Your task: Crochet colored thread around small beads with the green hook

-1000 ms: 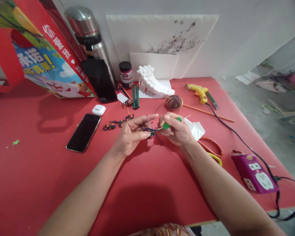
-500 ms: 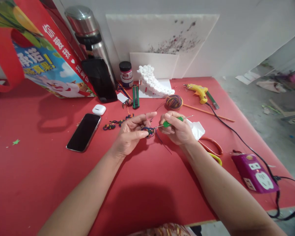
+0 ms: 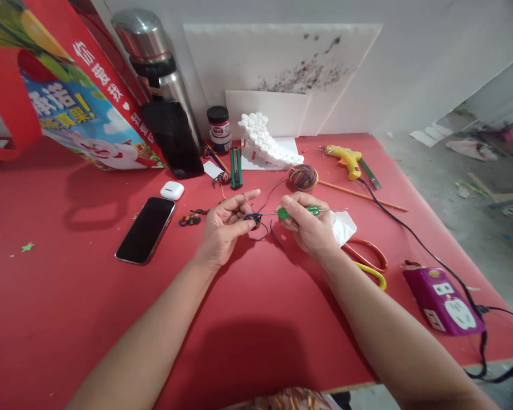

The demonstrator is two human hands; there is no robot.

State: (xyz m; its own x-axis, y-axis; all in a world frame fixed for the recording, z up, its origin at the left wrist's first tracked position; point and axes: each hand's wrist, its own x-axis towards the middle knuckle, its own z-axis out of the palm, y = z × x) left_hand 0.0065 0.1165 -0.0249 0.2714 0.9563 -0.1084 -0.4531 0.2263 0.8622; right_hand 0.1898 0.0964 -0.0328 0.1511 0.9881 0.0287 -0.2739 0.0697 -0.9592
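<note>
My left hand (image 3: 228, 228) pinches a small dark multicoloured piece of crochet (image 3: 253, 220) between thumb and fingers, its index finger raised with yarn passing by it. In my right hand (image 3: 305, 222) is a green-handled crochet hook (image 3: 299, 212); its thin metal shaft points left and reaches the crochet piece. A strand leads from the piece up to a variegated ball of yarn (image 3: 303, 177) behind the hands. Loose yarn ends hang below the piece. A strip of the same crocheted yarn (image 3: 190, 219) lies left of my left hand, partly hidden by it.
Phone (image 3: 146, 230) and white earbud case (image 3: 172, 190) lie at left. Behind stand a gift bag (image 3: 94, 122), steel flask (image 3: 179, 85), paint jar (image 3: 219, 130) and green cutter (image 3: 236, 169). At right are a yellow glue gun (image 3: 344, 159), scissors (image 3: 373, 259) and purple power socket (image 3: 442, 302) with cables.
My right hand has shifted slightly right and turned, drawing the hook away from the crochet piece. My left hand has tilted, and the piece sits slightly higher and further left.
</note>
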